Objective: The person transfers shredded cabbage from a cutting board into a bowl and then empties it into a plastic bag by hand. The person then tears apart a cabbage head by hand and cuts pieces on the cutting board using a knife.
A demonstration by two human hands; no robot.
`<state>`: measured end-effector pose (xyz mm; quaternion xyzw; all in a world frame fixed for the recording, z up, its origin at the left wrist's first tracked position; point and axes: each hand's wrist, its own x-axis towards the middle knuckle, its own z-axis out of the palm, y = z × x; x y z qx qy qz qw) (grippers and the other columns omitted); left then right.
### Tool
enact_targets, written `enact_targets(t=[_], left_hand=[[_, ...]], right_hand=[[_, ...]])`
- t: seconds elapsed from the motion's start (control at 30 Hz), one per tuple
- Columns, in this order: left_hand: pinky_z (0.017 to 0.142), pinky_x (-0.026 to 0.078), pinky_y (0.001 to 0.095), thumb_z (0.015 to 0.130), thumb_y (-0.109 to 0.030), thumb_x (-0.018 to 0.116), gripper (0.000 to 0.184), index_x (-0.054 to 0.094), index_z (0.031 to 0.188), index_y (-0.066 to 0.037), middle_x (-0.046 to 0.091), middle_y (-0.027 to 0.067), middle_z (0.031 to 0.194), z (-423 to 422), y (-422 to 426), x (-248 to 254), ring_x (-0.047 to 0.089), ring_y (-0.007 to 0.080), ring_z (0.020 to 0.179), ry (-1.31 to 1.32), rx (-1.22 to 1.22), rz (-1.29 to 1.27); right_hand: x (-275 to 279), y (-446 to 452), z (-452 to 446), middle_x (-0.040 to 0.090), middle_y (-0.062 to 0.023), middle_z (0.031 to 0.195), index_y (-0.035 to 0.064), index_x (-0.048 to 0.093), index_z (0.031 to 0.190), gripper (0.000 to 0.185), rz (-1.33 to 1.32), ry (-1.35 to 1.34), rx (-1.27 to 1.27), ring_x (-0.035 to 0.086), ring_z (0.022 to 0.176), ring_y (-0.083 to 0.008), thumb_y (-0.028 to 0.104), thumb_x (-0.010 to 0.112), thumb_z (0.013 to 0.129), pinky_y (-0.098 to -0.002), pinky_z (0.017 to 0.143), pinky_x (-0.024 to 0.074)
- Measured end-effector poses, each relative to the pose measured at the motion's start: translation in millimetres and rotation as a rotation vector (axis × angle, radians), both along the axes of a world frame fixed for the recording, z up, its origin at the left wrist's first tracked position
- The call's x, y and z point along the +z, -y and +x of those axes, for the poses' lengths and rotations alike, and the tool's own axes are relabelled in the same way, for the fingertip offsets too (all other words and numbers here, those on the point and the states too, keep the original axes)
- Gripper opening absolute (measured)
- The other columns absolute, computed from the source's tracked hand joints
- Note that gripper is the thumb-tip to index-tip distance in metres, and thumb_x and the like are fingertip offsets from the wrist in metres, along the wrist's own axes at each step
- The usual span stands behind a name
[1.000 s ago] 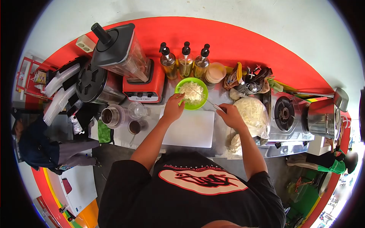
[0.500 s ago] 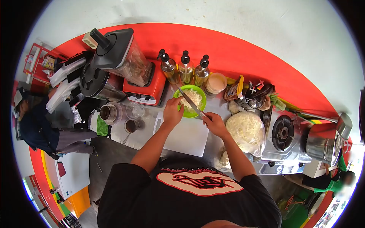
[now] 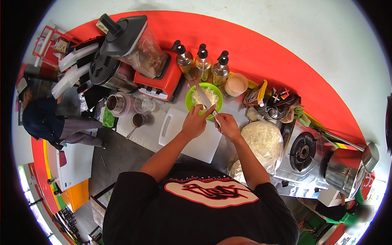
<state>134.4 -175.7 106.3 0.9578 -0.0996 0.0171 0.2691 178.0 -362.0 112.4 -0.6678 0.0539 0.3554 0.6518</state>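
A green bowl [image 3: 189,100] of pale shredded food [image 3: 209,96] stands behind a white cutting board [image 3: 190,141]. My right hand [image 3: 227,125] is wrapped round the handle of a knife [image 3: 201,94], whose blade points up and left over the bowl. At the bowl's near edge, my left hand [image 3: 197,121] has its index finger stretched out to the knife near its handle, with the fingers apart. Right of my right hand lies a plastic bag of pale shreds [image 3: 262,143].
Three pump bottles [image 3: 203,65] and a red blender [image 3: 157,81] line the wall side. A gas stove [image 3: 303,152] and a steel pot [image 3: 343,173] are at the right. One person [image 3: 43,116] stands far left, another [image 3: 347,210] at the lower right.
My left hand has moved from the bowl's shreds toward the knife handle. My right hand has come closer to the left one, and the knife has swung to point more upward. The view has tilted.
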Motion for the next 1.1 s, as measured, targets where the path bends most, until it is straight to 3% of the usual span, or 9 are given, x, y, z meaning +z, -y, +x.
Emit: enact_targets(t=[0.5,0.57,0.63,0.67,0.7,0.77,0.9,0.97,1.1], left_hand=[[0.095,0.049,0.0443,0.081,-0.001,0.063,0.088,0.030,0.159,-0.025,0.046,0.0121,0.126,26.0,-30.4,-12.4,0.049,0.0336,0.113,0.010,0.107,0.184],[0.091,0.051,0.0432,0.085,-0.006,0.063,0.073,0.042,0.154,-0.021,0.057,0.0114,0.118,30.0,-35.4,-21.3,0.054,0.0311,0.109,0.150,0.193,0.160],[0.089,0.052,0.0425,0.086,-0.009,0.063,0.062,0.052,0.146,-0.019,0.062,0.0107,0.110,36.1,-47.4,-34.8,0.057,0.0298,0.105,0.120,0.228,0.106],[0.086,0.053,0.0418,0.087,-0.012,0.064,0.051,0.062,0.137,-0.017,0.068,0.0100,0.101,37.5,-52.6,-41.3,0.060,0.0286,0.101,0.085,0.257,0.051],[0.086,0.053,0.0418,0.087,-0.012,0.064,0.051,0.062,0.137,-0.017,0.068,0.0100,0.101,37.4,-53.0,-32.1,0.060,0.0286,0.101,0.088,0.261,0.050],[0.082,0.055,0.0413,0.089,-0.016,0.065,0.030,0.075,0.117,-0.016,0.071,0.0079,0.086,36.2,-49.5,-4.3,0.063,0.0272,0.093,-0.200,0.441,0.049],[0.084,0.054,0.0405,0.090,-0.020,0.068,0.018,0.079,0.104,-0.016,0.069,0.0089,0.092,28.5,-50.9,-12.0,0.061,0.0289,0.097,-0.167,0.467,0.096],[0.086,0.053,0.0401,0.090,-0.022,0.071,0.013,0.080,0.095,-0.014,0.067,0.0094,0.095,17.8,-49.2,-28.8,0.059,0.0309,0.100,0.281,0.488,-0.040],[0.087,0.052,0.0401,0.088,-0.016,0.072,0.013,0.079,0.098,-0.012,0.065,0.0094,0.097,2.6,-46.2,-34.6,0.058,0.0324,0.102,0.237,0.477,0.031]], right_hand=[[17.4,21.5,-24.6,0.058,-0.0013,0.067,0.0016,0.067,0.093,0.028,-0.006,0.010,0.010,0.049,0.051,-0.0064,0.025,0.056,0.102,-0.0227,0.048,0.0387],[18.8,23.0,-29.1,0.058,-0.0015,0.067,0.0012,0.067,0.093,0.027,-0.021,0.011,0.014,0.049,0.052,-0.0069,0.025,0.058,0.101,-0.0238,0.049,0.0392],[12.3,24.3,-32.4,0.058,-0.0017,0.067,0.0008,0.067,0.093,0.026,-0.036,0.014,0.016,0.049,0.053,-0.0073,0.025,0.060,0.100,-0.0248,0.050,0.0397],[0.3,24.5,-33.9,0.058,-0.0023,0.067,0.0000,0.066,0.093,0.025,-0.137,0.210,0.033,0.050,0.055,-0.0080,0.024,0.063,0.098,-0.0263,0.052,0.0410],[-7.4,24.3,-35.2,0.059,-0.0028,0.067,-0.0009,0.066,0.093,0.024,-0.237,0.403,0.049,0.051,0.057,-0.0087,0.023,0.066,0.096,-0.0278,0.055,0.0423],[-9.0,21.2,-36.3,0.060,-0.0033,0.068,-0.0016,0.066,0.092,0.024,-0.260,0.447,0.028,0.052,0.060,-0.0091,0.023,0.068,0.094,-0.0287,0.057,0.0433],[-8.9,18.4,-45.8,0.062,-0.0038,0.071,-0.0021,0.065,0.095,0.022,-0.305,0.491,-0.014,0.053,0.064,-0.0090,0.019,0.071,0.091,-0.0285,0.061,0.0449],[-19.4,20.0,-55.2,0.062,-0.0039,0.072,-0.0022,0.065,0.096,0.022,-0.251,0.477,-0.051,0.053,0.065,-0.0087,0.018,0.072,0.091,-0.0284,0.061,0.0448],[-30.7,28.4,-77.4,0.063,-0.0038,0.074,-0.0025,0.064,0.099,0.022,-0.189,0.495,-0.128,0.052,0.066,-0.0082,0.015,0.072,0.090,-0.0281,0.061,0.0443]])
